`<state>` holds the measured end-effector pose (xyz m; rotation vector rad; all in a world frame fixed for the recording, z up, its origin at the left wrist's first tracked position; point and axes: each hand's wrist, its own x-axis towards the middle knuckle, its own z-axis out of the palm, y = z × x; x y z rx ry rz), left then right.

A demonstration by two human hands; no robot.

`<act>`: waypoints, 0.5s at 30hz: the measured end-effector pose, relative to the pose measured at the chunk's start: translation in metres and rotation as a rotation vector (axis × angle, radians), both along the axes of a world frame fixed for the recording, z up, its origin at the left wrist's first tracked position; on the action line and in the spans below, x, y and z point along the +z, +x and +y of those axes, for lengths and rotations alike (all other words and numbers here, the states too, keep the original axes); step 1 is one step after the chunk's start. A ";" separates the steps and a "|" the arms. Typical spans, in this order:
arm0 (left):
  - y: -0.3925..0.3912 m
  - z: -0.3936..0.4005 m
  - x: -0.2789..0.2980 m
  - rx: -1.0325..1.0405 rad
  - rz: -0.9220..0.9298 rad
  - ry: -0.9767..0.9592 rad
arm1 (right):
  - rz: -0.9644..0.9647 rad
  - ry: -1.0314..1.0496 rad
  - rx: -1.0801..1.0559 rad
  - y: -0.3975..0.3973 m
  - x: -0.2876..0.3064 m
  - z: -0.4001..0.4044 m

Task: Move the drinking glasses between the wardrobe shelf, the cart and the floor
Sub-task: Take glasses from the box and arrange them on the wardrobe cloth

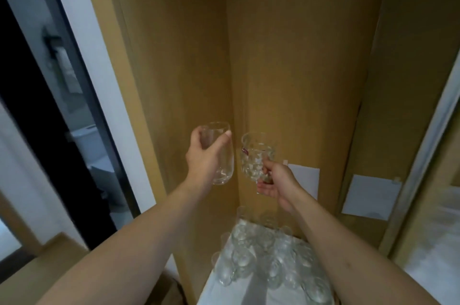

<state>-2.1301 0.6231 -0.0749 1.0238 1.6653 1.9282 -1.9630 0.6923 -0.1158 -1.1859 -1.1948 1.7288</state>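
Two bare forearms enter from the lower edge and reach up and forward toward a wooden wardrobe interior. At far left, a dark doorway with a white frame opens onto a dim room in which a white toilet is partly visible. Left hand: fingers and thumb curled round a smooth, stemless clear glass, held upright with its rim uppermost, in front of the wardrobe's left side panel. Right hand: fingers wrapped round the lower part of a faceted, cut-pattern clear glass, also upright, carrying a small red mark on its left side. The two held glasses stand just beside each other and do not appear to touch. Below the hands, between the forearms, a cluster of clear drinking glasses stands crowded on a white surface; whether this surface is the cart or a shelf cannot be told from this view. Right of the right hand, two white paper sheets are fixed to the wooden panels: a nearer sheet partly hidden by the wrist, and a farther sheet beside a pale metal frame at the right edge.
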 end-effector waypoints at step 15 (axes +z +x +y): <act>-0.004 -0.102 0.022 -0.125 -0.045 0.057 | -0.084 0.130 -0.091 0.011 0.024 -0.116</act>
